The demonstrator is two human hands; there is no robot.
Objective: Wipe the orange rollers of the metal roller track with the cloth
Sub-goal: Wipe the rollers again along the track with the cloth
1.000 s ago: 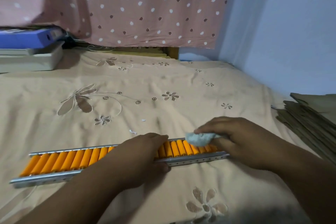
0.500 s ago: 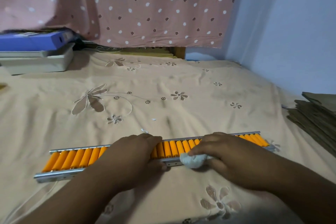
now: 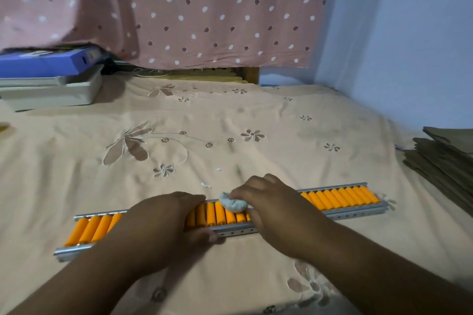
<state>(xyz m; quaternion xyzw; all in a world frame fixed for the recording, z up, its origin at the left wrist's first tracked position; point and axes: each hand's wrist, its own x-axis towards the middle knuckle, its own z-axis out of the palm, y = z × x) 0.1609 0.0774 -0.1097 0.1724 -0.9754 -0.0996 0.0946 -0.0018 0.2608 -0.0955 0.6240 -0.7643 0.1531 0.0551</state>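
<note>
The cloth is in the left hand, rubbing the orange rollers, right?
Not quite. The head view shows the cloth in the right hand, rubbing the orange rollers. The left hand just holds the track.

One roller track [image 3: 358, 211], one cloth [image 3: 234, 204], two hands [image 3: 166, 222].

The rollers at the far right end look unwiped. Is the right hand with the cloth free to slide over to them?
Probably yes. The right hand holds the cloth mid-track, and the rollers to its right lie uncovered, with nothing on them.
</note>
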